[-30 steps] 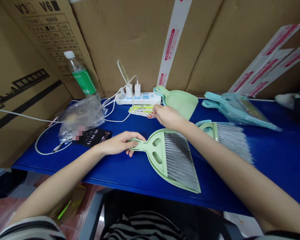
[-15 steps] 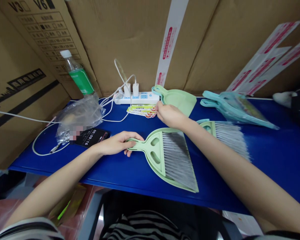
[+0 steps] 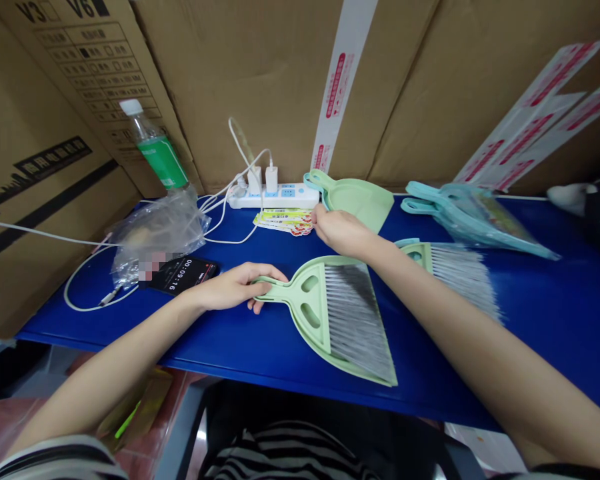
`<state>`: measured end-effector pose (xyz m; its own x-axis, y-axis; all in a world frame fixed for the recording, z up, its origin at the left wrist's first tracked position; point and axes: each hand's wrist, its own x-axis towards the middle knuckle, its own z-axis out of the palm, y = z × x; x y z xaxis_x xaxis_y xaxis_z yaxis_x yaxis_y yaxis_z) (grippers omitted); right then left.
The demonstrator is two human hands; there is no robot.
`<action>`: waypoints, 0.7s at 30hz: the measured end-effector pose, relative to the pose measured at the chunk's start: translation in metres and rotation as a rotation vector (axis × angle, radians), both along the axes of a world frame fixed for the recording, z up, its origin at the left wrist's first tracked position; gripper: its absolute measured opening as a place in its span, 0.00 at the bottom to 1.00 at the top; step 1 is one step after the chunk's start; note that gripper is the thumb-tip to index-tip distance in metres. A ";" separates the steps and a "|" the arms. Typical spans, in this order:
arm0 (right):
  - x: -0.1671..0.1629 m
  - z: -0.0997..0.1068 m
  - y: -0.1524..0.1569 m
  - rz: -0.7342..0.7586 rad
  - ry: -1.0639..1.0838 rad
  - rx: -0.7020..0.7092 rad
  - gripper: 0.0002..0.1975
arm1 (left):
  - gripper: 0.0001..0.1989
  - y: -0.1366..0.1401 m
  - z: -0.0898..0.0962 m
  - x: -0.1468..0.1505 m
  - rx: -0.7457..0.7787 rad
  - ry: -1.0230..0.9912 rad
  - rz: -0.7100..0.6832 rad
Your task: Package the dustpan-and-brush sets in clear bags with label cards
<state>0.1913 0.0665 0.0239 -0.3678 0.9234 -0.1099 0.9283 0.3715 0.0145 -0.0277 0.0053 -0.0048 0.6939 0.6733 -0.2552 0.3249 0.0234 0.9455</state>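
Note:
My left hand [image 3: 235, 285] is closed around the handle end of a light green dustpan [image 3: 300, 327] with a matching hand brush [image 3: 355, 313] nested in it. The brush's grey bristles face up and point right. Reaching to the back, my right hand [image 3: 343, 228] has its fingers pinched at the right end of a fanned stack of yellow and white printed labels [image 3: 283, 220]. Whether a label is between those fingertips is hidden. Just behind that hand lies another green dustpan [image 3: 363, 200]. Partly under my right forearm is a second brush [image 3: 463, 273] with grey bristles.
A white power strip [image 3: 300, 195] with chargers and cables stands at the back. Blue dustpans [image 3: 480, 213] in clear wrap lie at the right. To the left are a phone [image 3: 193, 275], a crumpled plastic bag [image 3: 155, 223] and a bottle [image 3: 160, 157]. Cardboard boxes [image 3: 260, 73] wall the back.

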 end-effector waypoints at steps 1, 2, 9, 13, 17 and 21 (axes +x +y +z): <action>0.000 0.000 0.000 0.002 -0.006 0.004 0.18 | 0.13 0.000 0.000 0.000 0.002 -0.002 0.000; 0.000 0.000 0.000 0.005 -0.012 0.009 0.18 | 0.13 0.000 0.000 0.000 0.003 -0.003 -0.001; 0.001 -0.002 0.003 0.060 -0.032 0.082 0.18 | 0.13 0.000 0.001 0.001 0.008 0.006 -0.003; 0.002 -0.004 0.006 0.133 -0.035 0.126 0.16 | 0.13 0.000 0.001 0.000 0.019 0.018 -0.006; 0.001 -0.005 0.007 0.160 -0.048 0.163 0.15 | 0.13 0.000 0.000 -0.001 0.019 0.020 -0.006; 0.000 -0.003 0.005 0.179 -0.045 0.188 0.15 | 0.14 0.000 0.001 0.000 0.012 0.015 -0.005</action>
